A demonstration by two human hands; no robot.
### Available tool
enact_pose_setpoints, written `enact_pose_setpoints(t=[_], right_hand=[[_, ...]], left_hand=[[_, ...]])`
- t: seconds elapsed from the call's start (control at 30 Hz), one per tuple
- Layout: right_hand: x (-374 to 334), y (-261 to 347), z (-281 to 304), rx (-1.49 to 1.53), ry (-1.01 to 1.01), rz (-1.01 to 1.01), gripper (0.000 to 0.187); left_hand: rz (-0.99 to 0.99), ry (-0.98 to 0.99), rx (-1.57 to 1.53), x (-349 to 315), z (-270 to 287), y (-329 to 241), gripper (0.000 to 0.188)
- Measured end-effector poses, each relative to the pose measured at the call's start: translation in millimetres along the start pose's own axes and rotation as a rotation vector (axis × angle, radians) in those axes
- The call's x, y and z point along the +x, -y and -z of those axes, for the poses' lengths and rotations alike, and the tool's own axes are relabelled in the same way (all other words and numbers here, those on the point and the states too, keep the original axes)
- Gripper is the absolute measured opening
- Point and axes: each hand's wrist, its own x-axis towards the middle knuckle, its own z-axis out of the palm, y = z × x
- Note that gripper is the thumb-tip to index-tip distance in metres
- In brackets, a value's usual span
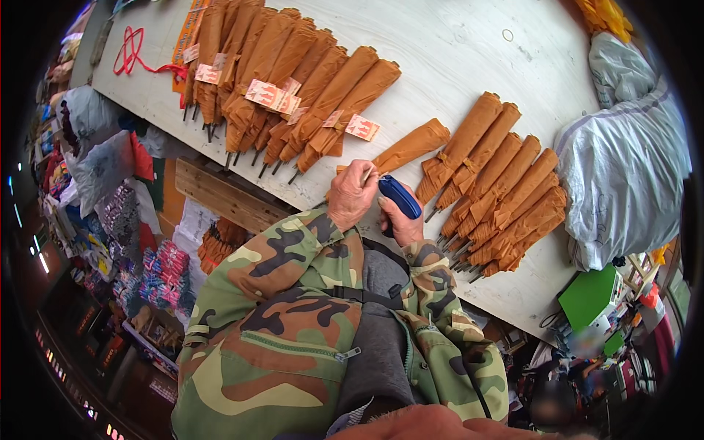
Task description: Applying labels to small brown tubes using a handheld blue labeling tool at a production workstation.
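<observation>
Across the pale table, umbrellas lie near a sack.

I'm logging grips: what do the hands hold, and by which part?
The right hand holds a blue tool around its near end. The left hand is pinched shut; whether on anything cannot be told.

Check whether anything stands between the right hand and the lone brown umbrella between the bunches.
In this view, the blue object in the right hand lies between it and the umbrella; the left hand is alongside.
</observation>
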Motion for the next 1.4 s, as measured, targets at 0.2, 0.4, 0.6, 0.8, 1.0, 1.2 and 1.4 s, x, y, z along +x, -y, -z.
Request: enact_pose_setpoints(t=[0.2, 0.4, 0.6, 0.8, 1.0, 1.2, 1.4], right_hand=[[-21.9, 15.4, -1.5, 0.052, 0.064, 0.098, 0.049], [-20.7, 26.7, 6.8, 0.052, 0.063, 0.201, 0.051], [-9.4, 47.8, 0.2, -0.048, -0.024, 0.335, 0.047], [11.2, 48.5, 0.5, -0.273, -0.526, 0.528, 0.043], [24.2, 64.0, 0.3, -0.949, -0.715, 0.501, 0.046], [31.4, 51.6, -17.4, -1.031, -0.691, 0.447, 0.049], [21.4, 25.4, -30.9, -0.799, -0.447, 0.515, 0.049]], left_hand=[[-0.154, -0.156, 0.006, -0.1, 25.1, -17.6, 0.023], [-0.299, -0.292, 0.027, 34.9, 90.8, -20.3, 0.020], [-0.370, -0.372, 0.404, 107.4, 146.0, 17.9, 0.017], [-0.067, -0.173, 0.093, 105.6, 151.3, 13.8, 0.018], [0.275, 0.302, -0.872, 62.1, 154.1, -12.4, 0.028], [0.550, 0.579, -0.966, 29.5, 124.3, -14.6, 0.036], [0.568, 0.359, -0.899, 1.4, 87.3, -2.5, 0.032]])
